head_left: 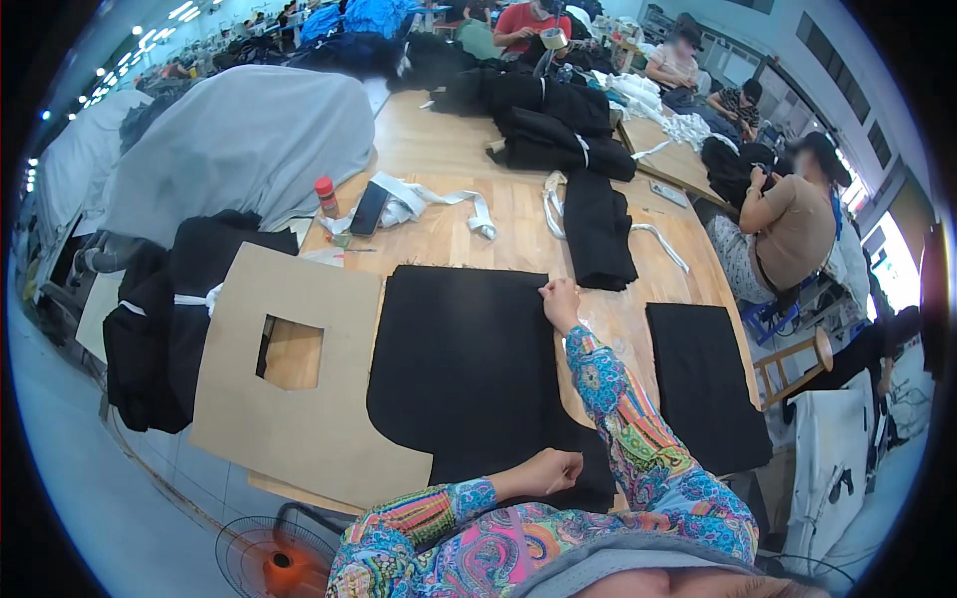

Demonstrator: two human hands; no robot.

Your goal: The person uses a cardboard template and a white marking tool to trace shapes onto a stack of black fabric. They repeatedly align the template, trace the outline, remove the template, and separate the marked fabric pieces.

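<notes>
A stack of black fabric pieces (459, 349) with a curved cut edge lies on the wooden table in front of me. At its far right corner my right hand (562, 304) is closed, fingertips pinching the fabric edge. My left hand (543, 472) is curled over the near part of the black cloth, its fingers pressed together; what they hold, if anything, is hidden. To the left lies a brown cardboard pattern (299, 429) with a square cut-out, beside and partly touching the stack. A separate folded black fabric stack (703, 379) rests to the right.
Beyond the stack are a phone (370, 208), a red-capped container (326, 195) and white fabric strips (469, 207). Tied black bundles (598, 234) lie farther back. A person (793, 219) sits at the right. An orange-centred fan (284, 568) stands at lower left.
</notes>
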